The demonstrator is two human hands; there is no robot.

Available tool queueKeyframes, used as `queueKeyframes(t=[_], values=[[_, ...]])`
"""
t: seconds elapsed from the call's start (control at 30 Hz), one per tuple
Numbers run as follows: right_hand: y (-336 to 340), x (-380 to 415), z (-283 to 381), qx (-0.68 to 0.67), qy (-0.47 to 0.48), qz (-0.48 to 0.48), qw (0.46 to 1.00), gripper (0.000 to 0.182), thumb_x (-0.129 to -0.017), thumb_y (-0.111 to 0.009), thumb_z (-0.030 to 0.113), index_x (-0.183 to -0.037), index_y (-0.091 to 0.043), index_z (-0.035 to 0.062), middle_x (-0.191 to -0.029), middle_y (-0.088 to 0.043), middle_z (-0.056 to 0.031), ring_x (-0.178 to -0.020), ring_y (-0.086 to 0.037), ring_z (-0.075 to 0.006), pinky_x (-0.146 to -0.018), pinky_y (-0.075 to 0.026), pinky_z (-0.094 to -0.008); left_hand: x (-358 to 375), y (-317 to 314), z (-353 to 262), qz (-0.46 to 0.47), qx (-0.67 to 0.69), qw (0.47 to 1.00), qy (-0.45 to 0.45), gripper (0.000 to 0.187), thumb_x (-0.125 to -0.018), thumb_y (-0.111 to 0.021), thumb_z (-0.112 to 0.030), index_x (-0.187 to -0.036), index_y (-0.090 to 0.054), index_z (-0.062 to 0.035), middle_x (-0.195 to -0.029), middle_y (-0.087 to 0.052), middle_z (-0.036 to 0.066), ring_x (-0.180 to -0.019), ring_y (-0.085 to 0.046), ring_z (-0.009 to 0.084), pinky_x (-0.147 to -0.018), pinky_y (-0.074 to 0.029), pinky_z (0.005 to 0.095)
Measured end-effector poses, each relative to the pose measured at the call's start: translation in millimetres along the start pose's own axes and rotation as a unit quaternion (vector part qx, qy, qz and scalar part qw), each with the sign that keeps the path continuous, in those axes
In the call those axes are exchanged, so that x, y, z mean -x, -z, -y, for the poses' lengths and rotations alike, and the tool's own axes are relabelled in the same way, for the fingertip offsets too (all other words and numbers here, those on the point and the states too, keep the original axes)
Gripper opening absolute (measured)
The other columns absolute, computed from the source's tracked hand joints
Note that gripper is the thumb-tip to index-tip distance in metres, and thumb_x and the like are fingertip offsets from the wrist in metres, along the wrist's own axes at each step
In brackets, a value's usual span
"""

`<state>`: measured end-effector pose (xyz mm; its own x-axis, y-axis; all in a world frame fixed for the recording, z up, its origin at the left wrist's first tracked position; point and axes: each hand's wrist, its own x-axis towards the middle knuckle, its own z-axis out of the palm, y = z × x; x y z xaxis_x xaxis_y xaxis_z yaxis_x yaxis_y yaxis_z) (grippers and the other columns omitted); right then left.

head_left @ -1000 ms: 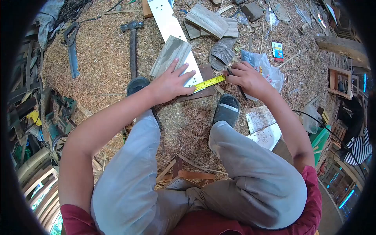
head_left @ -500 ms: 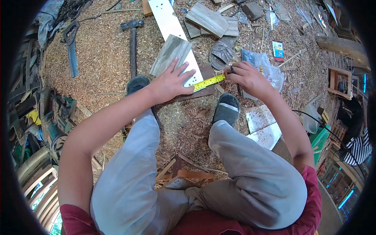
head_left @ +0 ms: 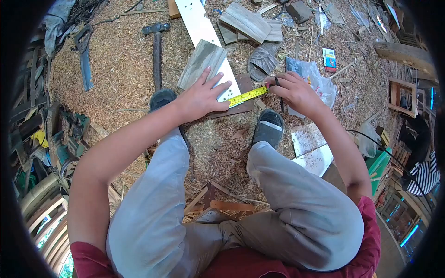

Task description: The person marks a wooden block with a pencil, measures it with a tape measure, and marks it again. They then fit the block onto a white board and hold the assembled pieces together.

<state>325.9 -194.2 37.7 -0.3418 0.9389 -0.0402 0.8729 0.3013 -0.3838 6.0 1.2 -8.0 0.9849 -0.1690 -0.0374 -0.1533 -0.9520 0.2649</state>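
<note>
My left hand (head_left: 203, 96) lies with fingers spread over a white board (head_left: 204, 28) and the lower edge of a grey wood-grain piece (head_left: 202, 64) resting across it. Its thumb is at the left end of a yellow tape measure blade (head_left: 249, 96). The blade stretches rightward from the board's near end, over a dark flat piece (head_left: 244, 109) on the ground. My right hand (head_left: 294, 92) is closed round the tape measure at the other end, its case mostly hidden by the fingers. A dark band shows on one finger.
A hammer (head_left: 157, 55) and a handsaw (head_left: 85, 60) lie on wood shavings to the left. Wood-grain pieces (head_left: 245, 23) and a sandal (head_left: 262, 64) are beyond my hands. A plastic bag (head_left: 320, 88) lies beside my right hand. My slippered feet flank the dark piece.
Almost nothing differs. My right hand has shifted very slightly, and the tape blade stays stretched between my two hands.
</note>
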Motion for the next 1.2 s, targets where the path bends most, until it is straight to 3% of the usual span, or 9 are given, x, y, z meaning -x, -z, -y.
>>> queueKeyframes(t=[0.33, 0.53, 0.63, 0.83, 1.03, 1.13, 1.2], values=[[4, -2, 0, -0.008, 0.006, -0.011, 1.0, 0.043, -0.078, -0.075, -0.004, -0.118, -0.07, 0.0128, -0.131, -0.072, -0.0034, -0.122, -0.067, -0.0305, -0.106, -0.052, -0.0455, 0, -3, 0, -0.004, 0.003, 1.0, 0.001, 0.029, -0.101, -0.056, -0.022, -0.127, -0.065, -0.0303, -0.161, -0.054, 0.017, -0.156, -0.045, 0.0463, -0.131, -0.024, 0.075], [7, -4, 2, -0.012, 0.003, -0.005, 1.0, 0.038, -0.084, -0.073, 0.0, -0.119, -0.069, 0.0104, -0.128, -0.072, -0.0055, -0.124, -0.067, -0.0307, -0.106, -0.052, -0.046, 0, -2, 0, -0.005, -0.005, 1.0, 0.001, 0.028, -0.101, -0.056, -0.022, -0.126, -0.065, -0.0302, -0.16, -0.055, 0.017, -0.155, -0.046, 0.0461, -0.131, -0.025, 0.0751], [4, -3, -1, -0.005, 0.008, -0.019, 1.0, 0.051, -0.076, -0.082, -0.002, -0.123, -0.071, 0.0134, -0.131, -0.072, -0.0029, -0.118, -0.066, -0.0304, -0.101, -0.052, -0.0456, 1, -2, 0, -0.011, -0.004, 1.0, -0.001, 0.028, -0.101, -0.056, -0.022, -0.126, -0.065, -0.03, -0.16, -0.055, 0.017, -0.155, -0.047, 0.0461, -0.131, -0.025, 0.0753], [4, -3, 1, -0.02, 0.007, -0.018, 1.0, 0.052, -0.075, -0.083, -0.001, -0.124, -0.07, 0.0121, -0.134, -0.071, -0.0035, -0.121, -0.065, -0.0306, -0.103, -0.052, -0.0459, 1, -2, -1, -0.009, -0.006, 1.0, 0.001, 0.027, -0.101, -0.056, -0.023, -0.126, -0.065, -0.0299, -0.16, -0.055, 0.017, -0.155, -0.047, 0.0462, -0.131, -0.025, 0.0753], [-2, -5, 7, -0.045, -0.002, -0.01, 0.999, 0.048, -0.079, -0.083, 0.01, -0.125, -0.067, 0.0119, -0.133, -0.07, -0.006, -0.127, -0.064, -0.032, -0.111, -0.048, -0.0497, 1, -3, -1, -0.009, 0.002, 1.0, 0.003, 0.028, -0.101, -0.056, -0.023, -0.127, -0.066, -0.0305, -0.16, -0.054, 0.017, -0.156, -0.045, 0.0463, -0.131, -0.024, 0.0752], [-7, -10, 14, -0.073, 0.001, -0.011, 0.997, 0.048, -0.08, -0.082, 0.012, -0.126, -0.067, 0.0114, -0.12, -0.07, -0.0084, -0.118, -0.065, -0.0331, -0.109, -0.048, -0.0494, 1, -2, -1, -0.003, -0.002, 1.0, 0.004, 0.028, -0.101, -0.056, -0.024, -0.127, -0.066, -0.0308, -0.161, -0.054, 0.017, -0.156, -0.045, 0.0463, -0.131, -0.024, 0.0752], [-11, -13, 18, -0.069, -0.002, 0.01, 0.998, 0.042, -0.089, -0.081, 0.018, -0.128, -0.068, 0.0106, -0.117, -0.07, -0.0094, -0.115, -0.066, -0.0327, -0.107, -0.048, -0.049, 1, -2, -1, -0.001, -0.003, 1.0, 0.005, 0.028, -0.101, -0.056, -0.024, -0.127, -0.067, -0.031, -0.161, -0.054, 0.017, -0.157, -0.044, 0.0462, -0.132, -0.024, 0.0751]])
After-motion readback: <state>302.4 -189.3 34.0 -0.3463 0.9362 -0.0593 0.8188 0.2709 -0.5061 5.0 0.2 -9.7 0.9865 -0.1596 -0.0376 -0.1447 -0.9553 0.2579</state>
